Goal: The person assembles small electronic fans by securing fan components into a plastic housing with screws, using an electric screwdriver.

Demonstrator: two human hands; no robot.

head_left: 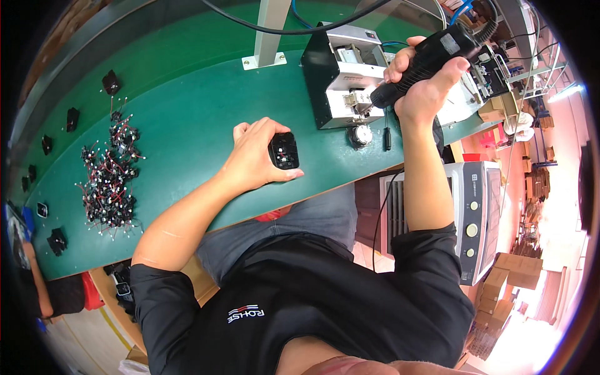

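Black housing [284, 151] is sitting open side up between the thumb and fingers of the left hand [255, 153], over the green bench [212, 106]. These fingers are clamping its opposite edges — presumably steadying it while keeping its interior exposed. Fingers of the right hand [425, 87] are wrapping around a black powered driver [425, 53], apparently for tip control; its tip is pointing at the boxy machine [337, 81], contact being unclear. A slim black tool [388, 139] is lying below those fingers, probably for easy reach. Wired parts [112, 181] are lying well left of the left fingers — likely avoiding obstruction.
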